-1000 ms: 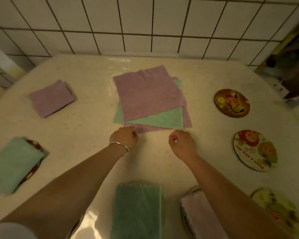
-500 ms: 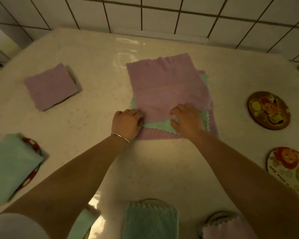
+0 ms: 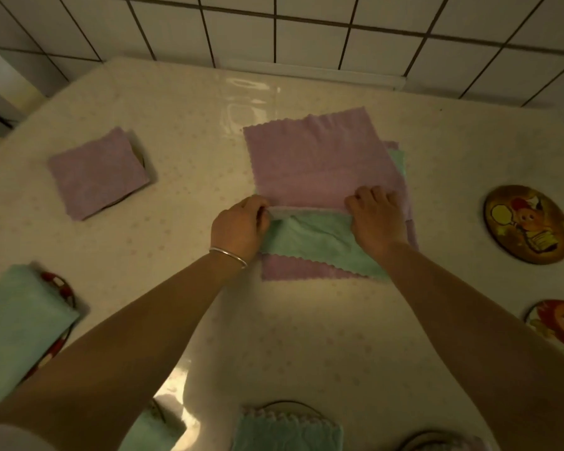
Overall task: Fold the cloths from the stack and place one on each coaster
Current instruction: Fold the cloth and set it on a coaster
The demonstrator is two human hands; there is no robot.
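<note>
Pinching the near edge of the top purple cloth (image 3: 319,164), our left hand (image 3: 238,227) and right hand (image 3: 376,219) curl their fingers round its two near corners, lifting it off the green cloth (image 3: 313,244) beneath. We see the stack lying mid-table (image 3: 274,336), folded cloths already covering coasters at left and near us, and two bare picture coasters (image 3: 526,224) at right, by the tiled wall (image 3: 306,27).

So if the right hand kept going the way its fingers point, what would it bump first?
The right hand points away across the pink cloth it pinches. Past its far edge is bare table, then probably the tiled wall.
</note>
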